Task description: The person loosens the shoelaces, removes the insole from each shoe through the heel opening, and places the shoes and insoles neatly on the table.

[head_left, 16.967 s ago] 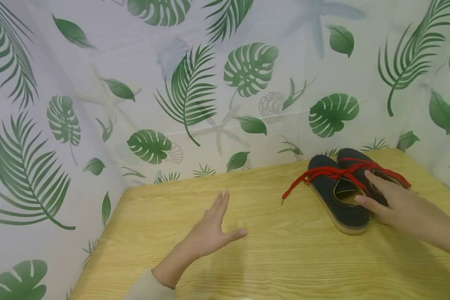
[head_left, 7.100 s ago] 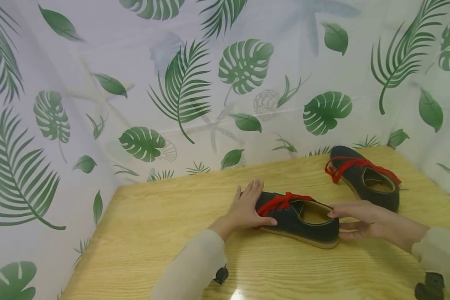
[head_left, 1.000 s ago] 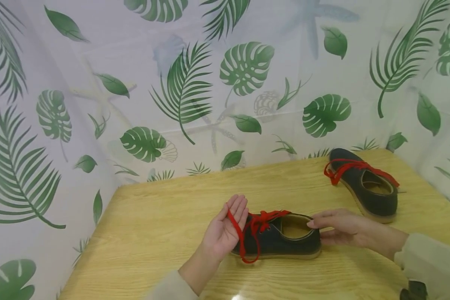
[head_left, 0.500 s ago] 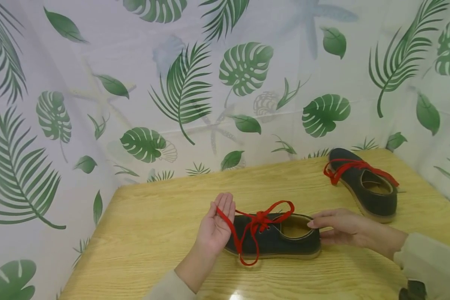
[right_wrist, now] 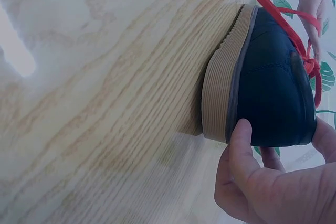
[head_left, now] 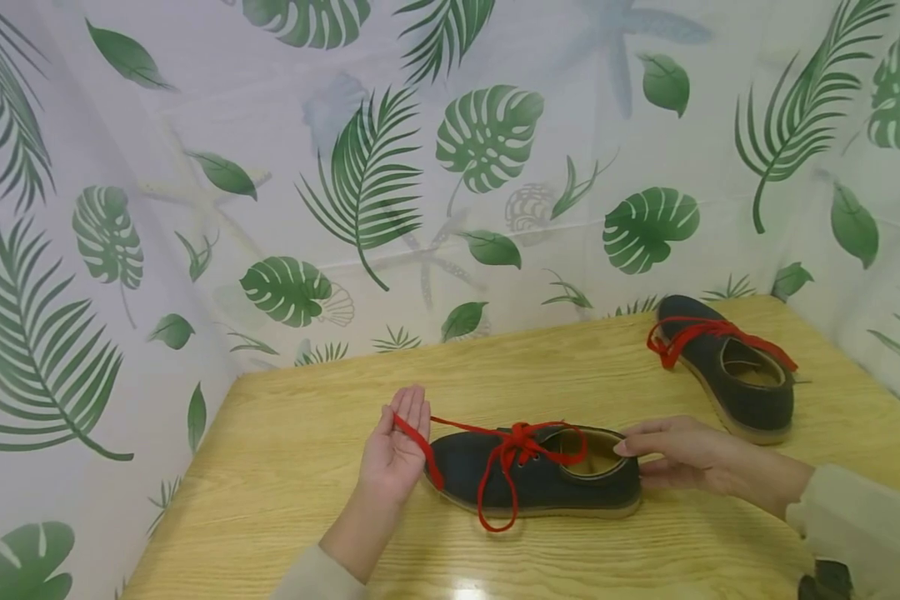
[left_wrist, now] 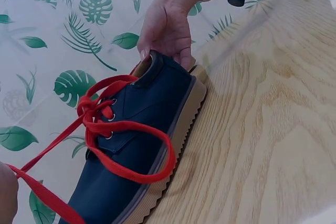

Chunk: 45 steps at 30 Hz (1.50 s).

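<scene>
A dark navy shoe [head_left: 457, 471] with a tan sole stands on the table, toe to the left. Its red shoelace [head_left: 521, 442] is tied in a bow, with one loop hanging down over the near side. My left hand [head_left: 395, 454], palm turned up beside the toe, pinches one lace end between thumb and fingers. From the bow that lace runs taut to the hand, and its tip hangs across the fingers onto the toe. At the heel, my right hand [head_left: 690, 457] grips the shoe, thumb at the opening's rim and fingers behind the heel [right_wrist: 273, 114].
Another navy shoe [head_left: 753, 408] with a red lace stands at the back right of the wooden table [head_left: 307, 500]. Behind the table hangs a white leaf-patterned cloth [head_left: 420, 208].
Over the last second my left hand has moved left with the lace end, drawing it taut. The bow's loop toward the opening has shrunk. The right hand keeps its grip on the heel.
</scene>
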{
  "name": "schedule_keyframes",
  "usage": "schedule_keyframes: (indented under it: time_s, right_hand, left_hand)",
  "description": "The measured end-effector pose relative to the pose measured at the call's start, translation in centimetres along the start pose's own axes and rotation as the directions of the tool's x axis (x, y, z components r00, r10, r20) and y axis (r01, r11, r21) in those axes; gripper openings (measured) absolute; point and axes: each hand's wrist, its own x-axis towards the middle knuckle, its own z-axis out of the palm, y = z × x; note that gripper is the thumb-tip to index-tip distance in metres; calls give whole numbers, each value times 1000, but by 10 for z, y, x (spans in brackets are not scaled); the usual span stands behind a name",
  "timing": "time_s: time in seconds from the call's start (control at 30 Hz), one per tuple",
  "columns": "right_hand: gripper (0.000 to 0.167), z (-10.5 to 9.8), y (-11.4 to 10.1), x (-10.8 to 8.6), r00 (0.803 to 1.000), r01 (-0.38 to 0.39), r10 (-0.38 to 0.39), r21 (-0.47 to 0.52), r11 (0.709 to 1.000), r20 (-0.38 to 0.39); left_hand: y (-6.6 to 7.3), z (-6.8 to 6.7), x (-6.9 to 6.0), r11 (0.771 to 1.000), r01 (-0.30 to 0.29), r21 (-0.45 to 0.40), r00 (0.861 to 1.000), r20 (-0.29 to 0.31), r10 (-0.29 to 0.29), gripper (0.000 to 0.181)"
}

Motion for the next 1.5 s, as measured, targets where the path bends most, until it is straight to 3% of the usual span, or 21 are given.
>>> schedule_keyframes:
  time_s: [0.73, 1.1, 1.5]
  right_hand:
    - [64, 1, -1, 0, 1000, 3, -3, -15, 1000, -1]
    - [52, 0, 0, -1, 1000, 5, -5, -17, 1000, -8]
    - [54, 3, -4, -3, 998, -25, 24, -11, 1000, -59]
  left_hand:
    - [33, 0, -3, 993, -43, -111, 999, -10, 42, 55]
    - [49, -7, -4, 980, -106, -170, 993, -67, 96, 52]
    - [71, -16, -4, 962, -114, -247, 993, -65, 101, 51]
